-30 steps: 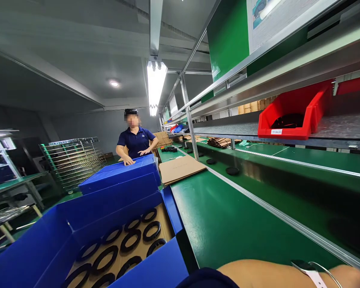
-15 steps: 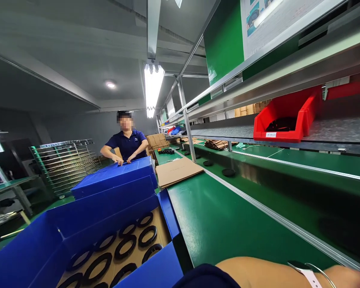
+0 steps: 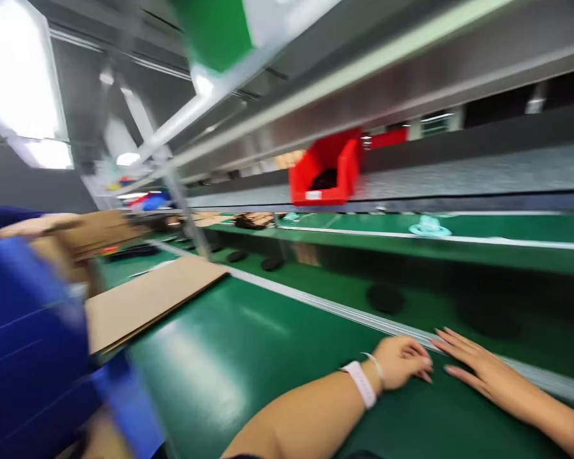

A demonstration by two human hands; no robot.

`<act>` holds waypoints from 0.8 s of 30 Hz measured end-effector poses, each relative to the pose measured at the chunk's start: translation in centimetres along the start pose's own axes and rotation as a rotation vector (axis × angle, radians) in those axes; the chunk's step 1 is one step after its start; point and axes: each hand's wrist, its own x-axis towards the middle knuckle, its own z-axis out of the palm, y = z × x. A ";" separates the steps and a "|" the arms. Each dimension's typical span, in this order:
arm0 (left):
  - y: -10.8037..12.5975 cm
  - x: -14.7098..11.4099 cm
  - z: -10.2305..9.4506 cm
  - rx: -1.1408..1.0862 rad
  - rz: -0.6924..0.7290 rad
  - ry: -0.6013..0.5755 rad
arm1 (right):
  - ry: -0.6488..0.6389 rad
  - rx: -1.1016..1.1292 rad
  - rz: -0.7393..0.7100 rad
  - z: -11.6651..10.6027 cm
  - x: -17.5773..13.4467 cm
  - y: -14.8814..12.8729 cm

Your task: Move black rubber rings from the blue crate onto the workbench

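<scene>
My left hand [image 3: 404, 362], with a white watch band [image 3: 361, 384] and a bangle at the wrist, is over the green work surface [image 3: 249, 382] near its metal rail [image 3: 310, 298]. Its fingers are loosely bent, and nothing shows between them. To the right, my right hand [image 3: 483, 373] has its fingers stretched out flat at the rail, palm down and holding nothing. The fingertips of both hands are close but apart. Beyond the rail, a black round piece [image 3: 385, 298] lies on the dark green belt.
At left stands a blue box [image 3: 29, 344], blurred, with a co-worker's hand [image 3: 41, 224] behind it. Flat cardboard [image 3: 153, 296] lies on the surface. A red bin [image 3: 325, 169] sits on the shelf above; a pale turquoise item [image 3: 429, 226] is on the ledge.
My view has swung right, so the blue box has moved to the left edge. Both my hands now show together; earlier only my left forearm and part of that hand were visible.
</scene>
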 end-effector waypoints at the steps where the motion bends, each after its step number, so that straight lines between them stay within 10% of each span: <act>1: 0.1 -0.1 -0.1 0.013 -0.010 -0.015 | -0.094 0.011 0.041 -0.9 -0.8 -0.5; 8: 0.5 1.4 -1.7 0.133 -0.039 -0.189 | -0.217 0.006 0.183 -3.6 1.7 -2.6; 15: 1.5 0.6 -1.3 0.292 -0.009 -0.315 | -0.073 0.114 0.240 -3.1 -0.3 -4.4; 24: 3.3 -4.5 1.7 0.551 0.190 -0.998 | 0.006 0.668 0.274 -5.6 -2.0 -5.0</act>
